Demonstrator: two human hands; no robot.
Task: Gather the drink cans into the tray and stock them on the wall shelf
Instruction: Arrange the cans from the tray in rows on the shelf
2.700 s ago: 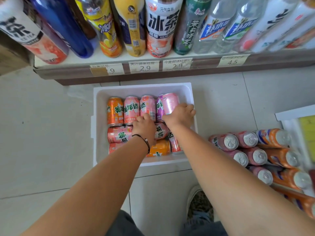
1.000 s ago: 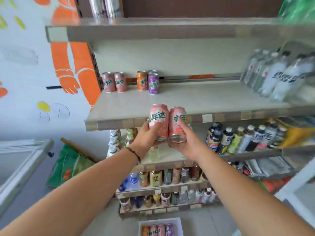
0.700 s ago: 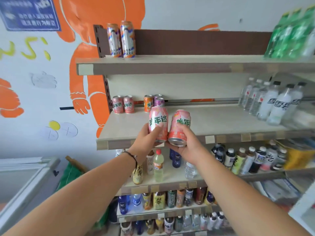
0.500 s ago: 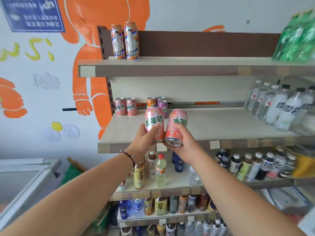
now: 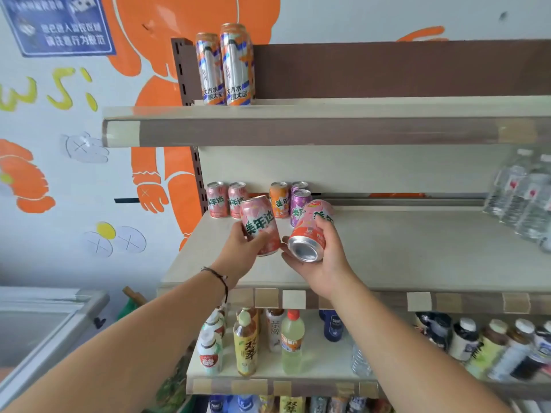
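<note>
Both forearms reach up and forward over the front edge of the wall shelf (image 5: 402,251). The left hand (image 5: 243,253), a dark band at its wrist, holds a pink can (image 5: 260,225) above the shelf board, leaning left with its label facing the camera. The right hand (image 5: 323,257) holds a second pink can (image 5: 311,231) just right of the first, tipped so its silver base points back at the viewer.

Half a second ago both cans stood nearly upright and pressed together over the shelf's front edge; now they are further in over the board, tilted and slightly apart.

The left fingers are wrapped round the back of their can, thumb in front. The right fingers (image 5: 326,226) curl over their can's side, thumb beneath. Four cans (image 5: 278,201) stand at the shelf's back.
</note>
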